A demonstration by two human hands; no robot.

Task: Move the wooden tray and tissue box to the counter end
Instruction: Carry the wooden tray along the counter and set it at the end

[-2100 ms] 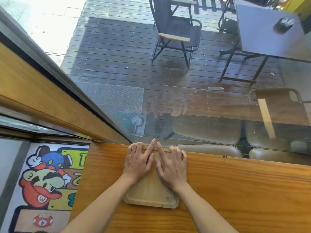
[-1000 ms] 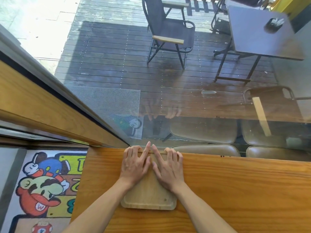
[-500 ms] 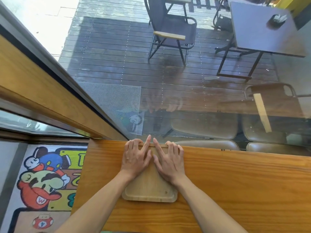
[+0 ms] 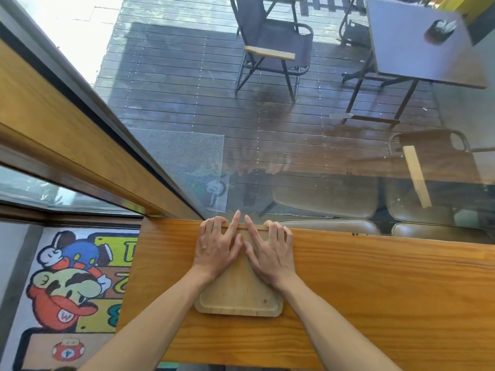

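Wooden tray (image 4: pixel 238 298) at counter (image 4: pixel 375 290) far edge, hands flat

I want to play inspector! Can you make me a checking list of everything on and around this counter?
Surface: wooden counter, against a window.
Job's things: tray flat near the counter's left end; tissue box not seen.
Clutter: nothing seen.
Hands: left hand and right hand flat on the tray, fingers at its far edge.
Cables: nothing seen.
Surroundings: cartoon mat on floor; chair and table outside; stools.
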